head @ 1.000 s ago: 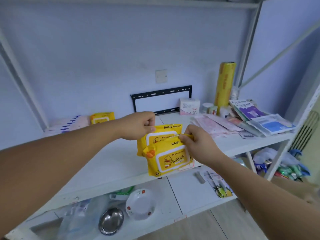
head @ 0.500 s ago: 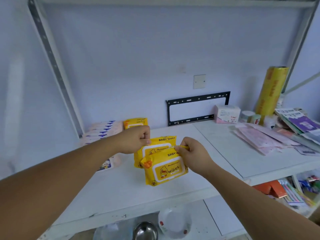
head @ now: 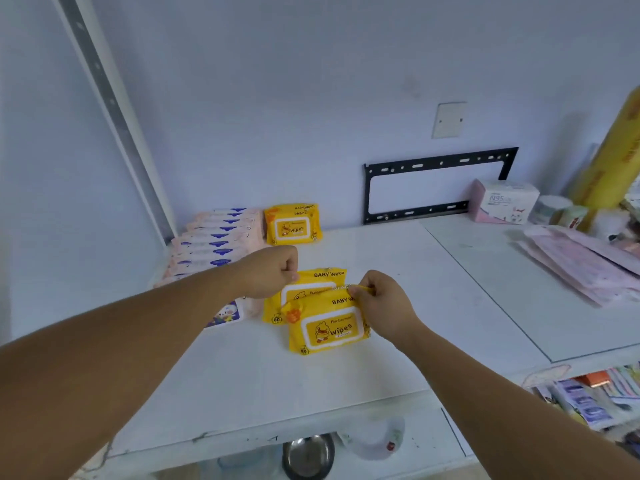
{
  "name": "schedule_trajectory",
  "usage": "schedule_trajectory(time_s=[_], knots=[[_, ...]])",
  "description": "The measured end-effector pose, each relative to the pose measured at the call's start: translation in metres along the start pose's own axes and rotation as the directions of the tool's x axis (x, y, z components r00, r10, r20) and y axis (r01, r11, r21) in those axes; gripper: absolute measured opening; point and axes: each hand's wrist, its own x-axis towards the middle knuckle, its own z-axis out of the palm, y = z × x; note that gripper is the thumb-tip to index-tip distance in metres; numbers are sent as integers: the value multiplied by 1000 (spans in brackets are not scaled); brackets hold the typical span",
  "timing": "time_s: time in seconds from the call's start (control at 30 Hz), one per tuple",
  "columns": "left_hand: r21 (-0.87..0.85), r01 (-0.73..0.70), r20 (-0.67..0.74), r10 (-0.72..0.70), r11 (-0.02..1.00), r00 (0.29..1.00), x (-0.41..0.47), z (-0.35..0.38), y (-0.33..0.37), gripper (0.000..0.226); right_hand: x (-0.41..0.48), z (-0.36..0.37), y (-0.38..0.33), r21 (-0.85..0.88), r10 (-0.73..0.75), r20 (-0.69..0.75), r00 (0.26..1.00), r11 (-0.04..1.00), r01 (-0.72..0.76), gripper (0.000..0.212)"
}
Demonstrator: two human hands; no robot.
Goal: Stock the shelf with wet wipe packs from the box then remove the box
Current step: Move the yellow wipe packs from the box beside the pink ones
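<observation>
Pinching rear pack (head: 325, 274) w/ L hand (head: 272, 271) & front pack (head: 329, 329) w/ R hand (head: 382, 303) over shelf (head: 381, 252); one shelved pack (head: 292, 225) at back, box unseen.

Single view: a wide-angle camera worn on the head, above and in front of the white flat shelf board (head: 398, 258), facing forward and down toward the pale blue wall (head: 277, 98). Forearms enter from both lower corners. At frame centre, close to the lens: left hand (head: 273, 271) gripping the rear yellow plastic wipe pack (head: 322, 277), right hand (head: 381, 306) pinching the front yellow plastic wipe pack (head: 329, 329).

glossy plastic wipe packs (head: 327, 329), matt white shelf (head: 398, 271)
</observation>
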Motion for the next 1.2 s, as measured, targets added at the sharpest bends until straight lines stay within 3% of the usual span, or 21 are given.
schedule_trajectory(time_s=[0.37, 0.67, 0.93, 1.2], knots=[[99, 58, 62, -64, 993, 996, 100, -10, -34, 12, 107, 34, 26, 156, 58, 10, 998, 986, -59, 28], [138, 126, -7, -127, 982, 992, 162, -12, -78, 22, 168, 73, 19, 307, 91, 11, 996, 947, -90, 31], [195, 167, -32, -164, 967, 986, 196, -29, -105, 17, 214, 96, 14, 298, 71, 6, 997, 952, -69, 31], [219, 161, -149, -130, 962, 980, 234, -35, -123, 14, 259, 107, 11, 290, 67, -32, 997, 955, -55, 31]])
